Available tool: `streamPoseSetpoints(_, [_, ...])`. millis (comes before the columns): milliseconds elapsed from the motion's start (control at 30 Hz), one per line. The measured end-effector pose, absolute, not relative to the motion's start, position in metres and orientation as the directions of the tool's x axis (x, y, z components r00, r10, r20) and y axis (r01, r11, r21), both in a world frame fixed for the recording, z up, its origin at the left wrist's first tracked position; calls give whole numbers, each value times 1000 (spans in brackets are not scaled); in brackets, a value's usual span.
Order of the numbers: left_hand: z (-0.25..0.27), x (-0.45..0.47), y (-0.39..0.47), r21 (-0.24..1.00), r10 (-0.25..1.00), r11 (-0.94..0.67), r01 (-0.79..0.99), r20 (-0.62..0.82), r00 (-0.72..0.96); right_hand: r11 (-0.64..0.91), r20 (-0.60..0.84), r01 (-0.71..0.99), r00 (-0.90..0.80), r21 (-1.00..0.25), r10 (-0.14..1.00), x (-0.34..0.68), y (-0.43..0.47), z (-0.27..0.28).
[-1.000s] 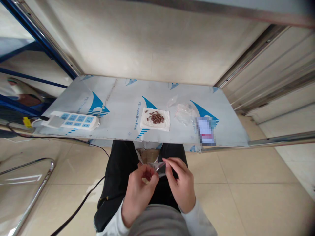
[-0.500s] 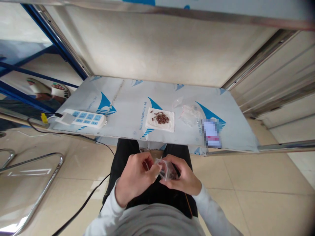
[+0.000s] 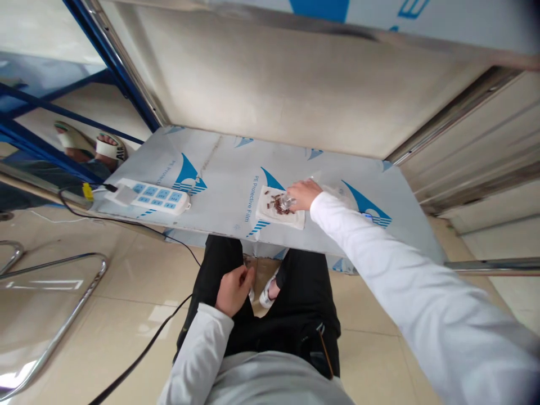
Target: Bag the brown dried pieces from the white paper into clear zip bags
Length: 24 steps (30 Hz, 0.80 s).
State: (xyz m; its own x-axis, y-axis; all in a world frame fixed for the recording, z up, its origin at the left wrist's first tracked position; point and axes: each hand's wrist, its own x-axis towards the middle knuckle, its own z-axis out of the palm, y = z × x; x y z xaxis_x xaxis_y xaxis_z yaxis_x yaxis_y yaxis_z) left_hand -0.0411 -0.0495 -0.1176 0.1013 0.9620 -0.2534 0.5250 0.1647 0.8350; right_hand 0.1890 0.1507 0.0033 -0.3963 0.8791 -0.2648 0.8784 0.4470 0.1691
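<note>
My right hand (image 3: 304,194) reaches over the table with its fingers closed on a small clear plastic bag (image 3: 288,201). The bag touches the pile of small brown screw-like pieces (image 3: 276,203), whose exact kind is too small to tell. They lie loosely on a white pad (image 3: 291,220), partly covered by the hand and bag. Above my lap, my left hand (image 3: 235,288) is curled closed, with nothing showing between its fingers.
The film-covered table (image 3: 228,191) carries a white power strip (image 3: 154,198) at the left. More clear plastic (image 3: 337,191) lies behind my right forearm, which hides most of the phone (image 3: 368,216). A black cable (image 3: 143,349) crosses the floor. Another person's sandalled feet (image 3: 107,147) show at left.
My hands have parted. The right one has carried the plastic bag from above my lap forward to the brown pieces, disturbing the pile. My left hand has let go and curled.
</note>
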Motion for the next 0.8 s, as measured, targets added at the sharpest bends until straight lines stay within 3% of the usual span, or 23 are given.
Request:
streamPoseSetpoints(100, [-123, -39, -49, 838, 964, 115, 533, -224, 144, 503, -342, 817, -404, 282, 848, 173, 164, 1])
streamPoseSetpoints(500, [-122, -36, -44, 821, 965, 58, 567, -193, 179, 601, -385, 683, -467, 415, 796, 156, 172, 6])
streamPoseSetpoints(667, [-123, -37, -44, 801, 961, 55, 596, -205, 187, 487, -233, 839, -436, 244, 869, 185, 156, 14])
streamPoseSetpoints(800, [-124, -36, -44, 776, 959, 39, 630, -205, 193, 191, 117, 980, -185, -49, 976, 254, 141, 12])
